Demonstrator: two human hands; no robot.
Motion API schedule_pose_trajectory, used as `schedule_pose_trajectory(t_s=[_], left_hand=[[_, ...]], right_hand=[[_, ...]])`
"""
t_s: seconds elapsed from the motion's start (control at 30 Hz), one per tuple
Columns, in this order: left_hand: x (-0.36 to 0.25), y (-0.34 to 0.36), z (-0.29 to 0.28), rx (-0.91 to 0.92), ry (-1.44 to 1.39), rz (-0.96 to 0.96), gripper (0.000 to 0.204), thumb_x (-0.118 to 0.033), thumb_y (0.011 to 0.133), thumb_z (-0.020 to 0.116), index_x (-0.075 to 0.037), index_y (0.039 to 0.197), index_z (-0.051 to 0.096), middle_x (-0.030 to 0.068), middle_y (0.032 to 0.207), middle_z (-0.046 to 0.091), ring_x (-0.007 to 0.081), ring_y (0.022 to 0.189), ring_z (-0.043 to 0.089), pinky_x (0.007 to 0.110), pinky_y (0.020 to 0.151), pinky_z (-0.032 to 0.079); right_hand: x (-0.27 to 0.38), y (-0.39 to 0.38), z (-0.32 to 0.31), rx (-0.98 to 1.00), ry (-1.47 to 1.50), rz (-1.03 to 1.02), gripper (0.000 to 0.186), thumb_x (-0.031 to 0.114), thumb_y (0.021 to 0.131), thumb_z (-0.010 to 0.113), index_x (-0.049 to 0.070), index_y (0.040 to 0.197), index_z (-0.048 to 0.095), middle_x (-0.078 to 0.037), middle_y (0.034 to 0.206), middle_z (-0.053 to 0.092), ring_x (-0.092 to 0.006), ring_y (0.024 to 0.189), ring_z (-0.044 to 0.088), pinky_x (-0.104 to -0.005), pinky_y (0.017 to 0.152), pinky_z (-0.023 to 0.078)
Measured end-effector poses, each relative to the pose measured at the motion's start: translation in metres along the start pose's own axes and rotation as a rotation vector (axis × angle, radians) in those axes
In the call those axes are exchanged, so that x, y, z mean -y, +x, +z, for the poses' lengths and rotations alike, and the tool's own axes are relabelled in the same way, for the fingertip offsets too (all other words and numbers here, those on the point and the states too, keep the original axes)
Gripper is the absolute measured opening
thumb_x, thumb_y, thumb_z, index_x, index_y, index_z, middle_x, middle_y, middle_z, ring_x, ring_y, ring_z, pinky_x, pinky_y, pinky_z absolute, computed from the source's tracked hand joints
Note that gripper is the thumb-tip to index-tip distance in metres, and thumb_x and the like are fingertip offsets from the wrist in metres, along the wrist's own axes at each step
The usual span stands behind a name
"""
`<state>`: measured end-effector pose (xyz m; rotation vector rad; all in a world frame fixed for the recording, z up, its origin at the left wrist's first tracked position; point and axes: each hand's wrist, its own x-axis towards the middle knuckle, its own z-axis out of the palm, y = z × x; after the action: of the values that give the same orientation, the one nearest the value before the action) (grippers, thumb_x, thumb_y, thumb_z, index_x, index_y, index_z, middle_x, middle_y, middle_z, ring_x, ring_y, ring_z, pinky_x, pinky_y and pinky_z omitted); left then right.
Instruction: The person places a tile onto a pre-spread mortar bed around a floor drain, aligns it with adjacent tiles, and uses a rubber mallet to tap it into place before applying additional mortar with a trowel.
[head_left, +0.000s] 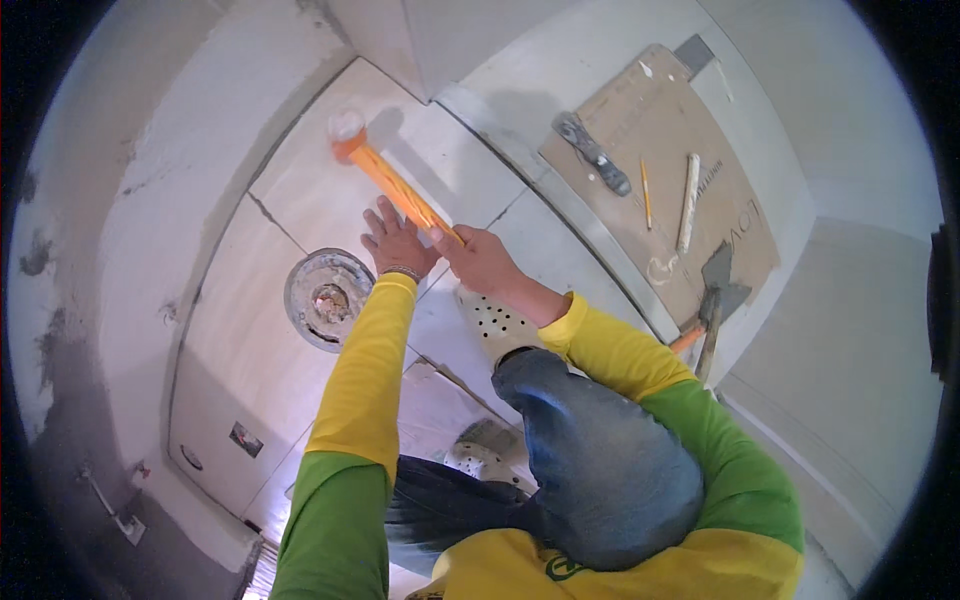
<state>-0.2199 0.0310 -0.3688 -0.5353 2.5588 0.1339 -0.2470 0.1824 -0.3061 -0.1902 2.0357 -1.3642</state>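
Note:
My right hand point(485, 262) is closed round the lower end of a mallet's point(395, 187) orange handle. The mallet's pale round head is over the light floor tiles point(290, 190), farther away and to the left; I cannot tell whether it touches them. Fingers spread, my left hand point(398, 242) lies on the tile just below the handle, with a bracelet at its wrist. Left of that wrist, a round, dirty metal ring point(328, 300) surrounds an opening in the floor.
To the right, a raised ledge carries a cardboard sheet point(725, 175) with a grey-smeared tool point(592, 152), a pencil point(646, 193), a whitish stick point(689, 203) and a trowel point(722, 280). A small square hole point(246, 439) shows at lower left. Walls border the tiles.

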Motion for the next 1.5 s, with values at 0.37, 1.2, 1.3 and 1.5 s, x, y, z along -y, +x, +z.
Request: schedule_pose_trajectory(t_s=[0.37, 1.2, 1.3, 1.5], left_hand=[[-0.023, -0.007, -0.012, 0.056, -0.028, -0.025, 0.123, -0.073, 0.066, 0.073, -0.024, 0.159, 0.01, 0.0278, 0.161, 0.002, 0.0549, 0.146, 0.005, 0.068, 0.108, 0.028], [-0.02, -0.012, -0.017, 0.047, -0.102, -0.055, 0.128, -0.074, 0.063, 0.075, -0.022, 0.159, 0.009, 0.0272, 0.162, -0.001, 0.0534, 0.147, 0.0, 0.07, 0.11, 0.022], [-0.017, -0.013, -0.017, 0.049, -0.112, -0.059, 0.128, -0.072, 0.063, 0.076, -0.022, 0.159, 0.009, 0.0267, 0.162, 0.0, 0.0531, 0.147, 0.001, 0.07, 0.11, 0.022], [-0.028, -0.013, -0.026, 0.065, -0.135, -0.054, 0.128, -0.07, 0.062, 0.078, -0.021, 0.159, 0.01, 0.0256, 0.162, 0.001, 0.0523, 0.147, 0.002, 0.07, 0.11, 0.021]], right_hand=[[-0.066, -0.06, -0.065, -0.159, -0.102, -0.052, 0.062, 0.06, 0.095, 0.052, 0.0, 0.088, 0.065, -0.016, 0.068, 0.064, -0.0289, 0.062, 0.064, -0.0405, 0.059, 0.05], [-0.099, -0.089, -0.078, -0.185, -0.256, 0.22, 0.06, 0.057, 0.098, 0.048, 0.0, 0.087, 0.062, -0.021, 0.072, 0.061, -0.0367, 0.068, 0.062, -0.0431, 0.063, 0.048], [-0.092, -0.112, -0.067, -0.201, -0.222, 0.129, 0.062, 0.058, 0.098, 0.046, -0.001, 0.085, 0.061, -0.022, 0.072, 0.061, -0.036, 0.069, 0.062, -0.043, 0.064, 0.048], [-0.116, -0.104, -0.082, -0.317, -0.272, 0.299, 0.06, 0.055, 0.098, 0.049, -0.002, 0.083, 0.061, -0.021, 0.068, 0.059, -0.0348, 0.064, 0.061, -0.0433, 0.062, 0.048]])
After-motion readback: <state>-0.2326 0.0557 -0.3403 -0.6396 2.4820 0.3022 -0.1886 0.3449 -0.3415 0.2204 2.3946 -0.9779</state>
